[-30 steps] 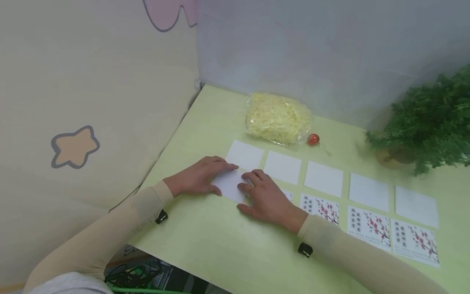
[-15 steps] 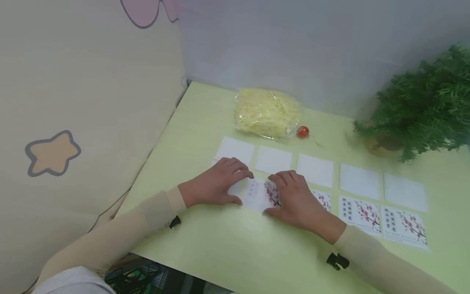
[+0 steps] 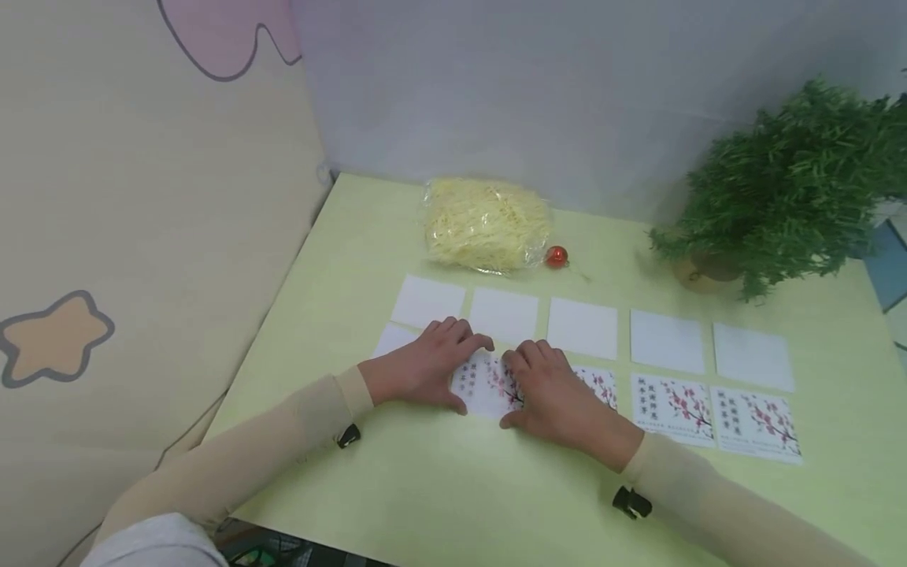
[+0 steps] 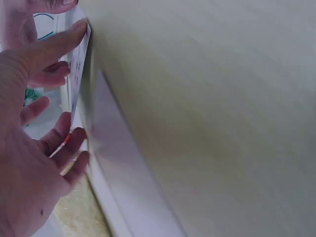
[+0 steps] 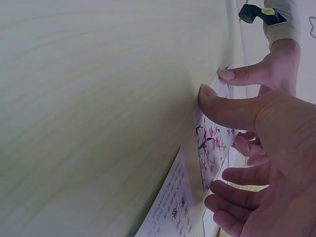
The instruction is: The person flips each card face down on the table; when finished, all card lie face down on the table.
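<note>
Pinched a blossom card (image 3: 483, 386) by its edges with left hand (image 3: 423, 364) and right hand (image 3: 558, 396), in the front row at the worktop (image 3: 439, 480). Saw three more printed cards (image 3: 653, 409) rightward, seemingly done; counted one blank front-row card (image 3: 391, 339) and five blank back-row cards (image 3: 583, 327), perhaps outstanding.

Close-fitting beige sleeves (image 3: 283, 429), pale grey cloth (image 3: 159, 542) at the left upper arm, black wrist clips (image 3: 632, 502), one yellow-labelled.
</note>
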A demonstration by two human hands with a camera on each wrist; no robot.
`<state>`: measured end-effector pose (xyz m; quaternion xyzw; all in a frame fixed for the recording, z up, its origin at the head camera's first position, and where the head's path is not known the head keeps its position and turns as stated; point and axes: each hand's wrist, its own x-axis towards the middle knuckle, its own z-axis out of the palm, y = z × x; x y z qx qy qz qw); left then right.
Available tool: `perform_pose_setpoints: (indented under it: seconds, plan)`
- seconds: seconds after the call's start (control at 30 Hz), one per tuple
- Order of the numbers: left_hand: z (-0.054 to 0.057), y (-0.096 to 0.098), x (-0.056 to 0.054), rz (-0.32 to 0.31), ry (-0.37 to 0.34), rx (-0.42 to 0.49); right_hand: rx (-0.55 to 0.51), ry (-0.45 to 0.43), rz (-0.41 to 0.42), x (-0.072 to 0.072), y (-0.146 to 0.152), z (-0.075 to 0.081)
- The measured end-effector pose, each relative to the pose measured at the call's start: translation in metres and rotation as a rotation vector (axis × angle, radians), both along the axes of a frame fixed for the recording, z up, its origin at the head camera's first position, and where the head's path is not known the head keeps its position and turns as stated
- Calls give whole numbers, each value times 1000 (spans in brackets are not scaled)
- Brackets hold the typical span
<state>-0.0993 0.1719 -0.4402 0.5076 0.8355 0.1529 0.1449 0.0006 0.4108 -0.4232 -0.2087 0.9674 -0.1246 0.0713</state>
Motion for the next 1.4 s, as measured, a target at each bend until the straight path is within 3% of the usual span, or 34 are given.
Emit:
perform_pose_setpoints:
  seconds: [0.23,0.4,0.6,0.73,0.93,1.03,1.13,1.4]
  plan:
    - [9,2,9,-33,-52,3,25,44,11,3,1,0]
    - [10,4,8,-10,0,-21,19,36,2,3,0,-2]
    - [8,5,7,-13,-40,-26,-3,40,-9,5,-1,-4]
    - [9,5,8,-25,-62,18,3,49,-18,7,-1,-3]
    - [13,4,9,-79,11,102,-37,25,-36,7,-2,-3]
    - [16,4,8,-95,8,163,-56,5,-41,4,-3,-2]
    - [16,4,8,-107,-56,251,-84,-16,-55,3,-3,2]
    - [-3,4,9,-24,-400,472,-317,-48,-143,4,-3,6]
